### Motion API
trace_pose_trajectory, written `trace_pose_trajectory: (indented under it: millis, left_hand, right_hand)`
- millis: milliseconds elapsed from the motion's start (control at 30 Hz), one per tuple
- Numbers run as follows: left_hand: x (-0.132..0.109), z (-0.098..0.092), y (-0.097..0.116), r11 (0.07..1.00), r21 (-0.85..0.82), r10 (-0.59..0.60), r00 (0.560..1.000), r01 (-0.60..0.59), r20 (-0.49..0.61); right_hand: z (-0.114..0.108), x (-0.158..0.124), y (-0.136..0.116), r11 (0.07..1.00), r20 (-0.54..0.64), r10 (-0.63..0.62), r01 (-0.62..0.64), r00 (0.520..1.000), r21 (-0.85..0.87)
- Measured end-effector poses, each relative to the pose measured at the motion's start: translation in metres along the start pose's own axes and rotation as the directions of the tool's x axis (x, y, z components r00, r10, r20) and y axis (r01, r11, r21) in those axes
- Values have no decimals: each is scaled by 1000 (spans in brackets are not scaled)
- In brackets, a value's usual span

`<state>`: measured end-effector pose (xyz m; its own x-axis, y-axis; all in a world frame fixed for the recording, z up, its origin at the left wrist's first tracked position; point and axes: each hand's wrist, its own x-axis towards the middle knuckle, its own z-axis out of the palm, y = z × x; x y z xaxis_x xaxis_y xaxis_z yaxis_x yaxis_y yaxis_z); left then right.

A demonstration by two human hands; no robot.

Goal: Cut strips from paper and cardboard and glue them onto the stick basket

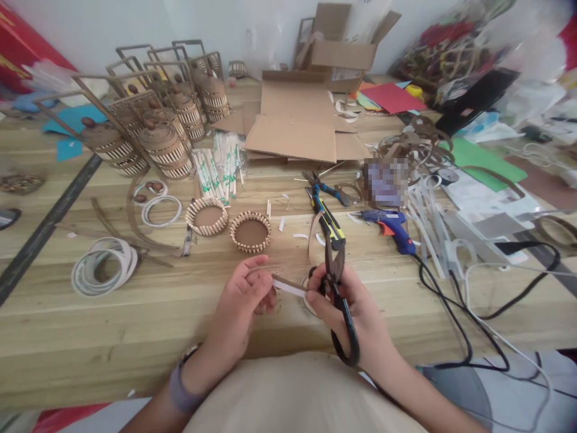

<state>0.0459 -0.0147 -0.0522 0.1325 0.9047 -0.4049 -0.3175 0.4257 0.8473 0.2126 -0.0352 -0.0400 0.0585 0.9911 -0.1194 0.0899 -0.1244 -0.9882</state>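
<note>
Between my two hands a thin strip [290, 286], brown along one edge and white along the other, is stretched out. My left hand [253, 290] pinches one end of it. In my right hand [360, 313] the other end is held between thumb and fingertips, together with black-handled scissors [343, 319] whose blades point away from me. Beyond my hands stand two small round trays, one edged with slanted sticks [207, 217] and one with upright short sticks [250, 232]. A yellow and black cutter knife [331, 225] lies just past the scissors.
Blue pliers [325, 186] and a blue glue gun [387, 227] with a black cord lie to the right. Tape rolls [104, 266] sit at left. Several stick-covered lanterns [164, 150] with tall handles stand behind, beside wrapped stick packs [220, 168]. Flattened cardboard [293, 135] lies at the back.
</note>
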Motion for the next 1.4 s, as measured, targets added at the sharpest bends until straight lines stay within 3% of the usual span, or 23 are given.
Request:
trace_pose_trajectory:
  millis: [67,133,200,333,433,600,933,1400]
  left_hand:
    - [0,1,-4,999,-31,-34,996,37,87]
    - [-1,3,-5,998,19,-59,979,57,196]
    - [-1,4,-3,995,84,-72,969,54,238]
    - [-2,4,1,995,99,-31,989,16,146]
    - [-2,2,0,997,75,-1,996,-6,92]
    - [-1,0,-4,997,74,14,984,-28,178]
    - [0,-1,0,994,99,10,972,-34,236]
    - [-1,-1,1,994,110,-11,968,-18,250]
  right_hand:
    - [5,1,2,1000,-31,-25,26,999,15]
    - [8,1,5,998,-13,-57,57,998,-11]
    - [6,0,6,995,16,-86,87,996,-56]
    - [-11,0,4,957,150,-140,172,979,-235]
    - [-27,-1,1,910,311,-71,189,948,-370]
    - [-36,-5,-1,906,474,106,111,874,-409]
    - [-31,-3,-4,904,487,234,-3,841,-429]
    - [-35,-4,0,926,532,239,-25,812,-377]
